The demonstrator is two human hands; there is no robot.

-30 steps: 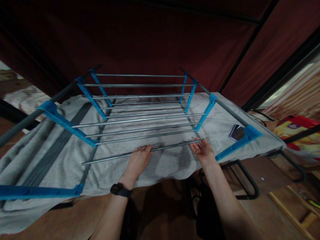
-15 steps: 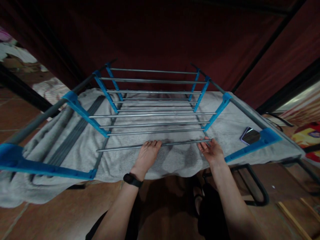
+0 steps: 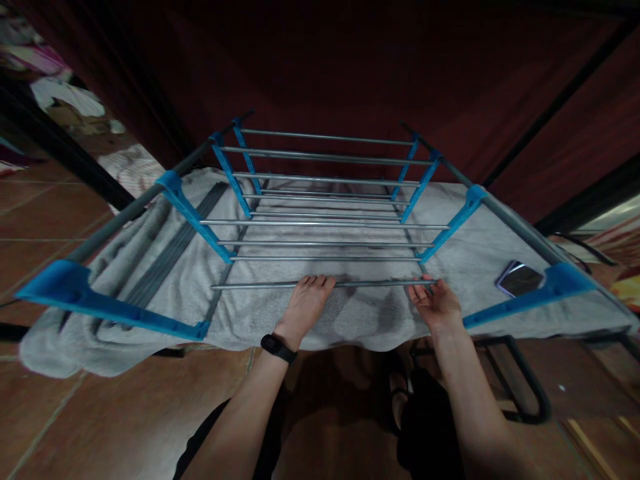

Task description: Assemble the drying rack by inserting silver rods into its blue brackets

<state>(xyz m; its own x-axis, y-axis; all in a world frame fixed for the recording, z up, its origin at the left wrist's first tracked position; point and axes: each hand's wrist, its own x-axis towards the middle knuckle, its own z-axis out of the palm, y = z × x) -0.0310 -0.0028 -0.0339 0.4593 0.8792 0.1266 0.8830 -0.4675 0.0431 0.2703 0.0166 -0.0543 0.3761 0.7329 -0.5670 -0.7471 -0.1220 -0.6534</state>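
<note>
A loose grey metal rod (image 3: 260, 285) lies level across the front of a clothes drying rack with blue plastic brackets (image 3: 190, 212) and several grey rails. My left hand (image 3: 306, 305), with a black wristband, grips the rod near its middle, fingers curled over it. My right hand (image 3: 436, 305) holds the rod's right end, close to the front tip of a blue bracket (image 3: 440, 237). The rod's left end hangs free, apart from the left bracket. A grey towel (image 3: 150, 307) is spread on the level below.
A phone (image 3: 520, 278) lies on the towel at the right, by a blue bracket arm (image 3: 530, 299). Dark red fabric hangs behind the rack. Brown floor tiles lie below, with a black curved frame leg (image 3: 525, 387) at the lower right and laundry at the far left.
The view has swung left, so the rack sits further right in frame. Both hands stay on the rod, which has levelled out from a slight tilt.
</note>
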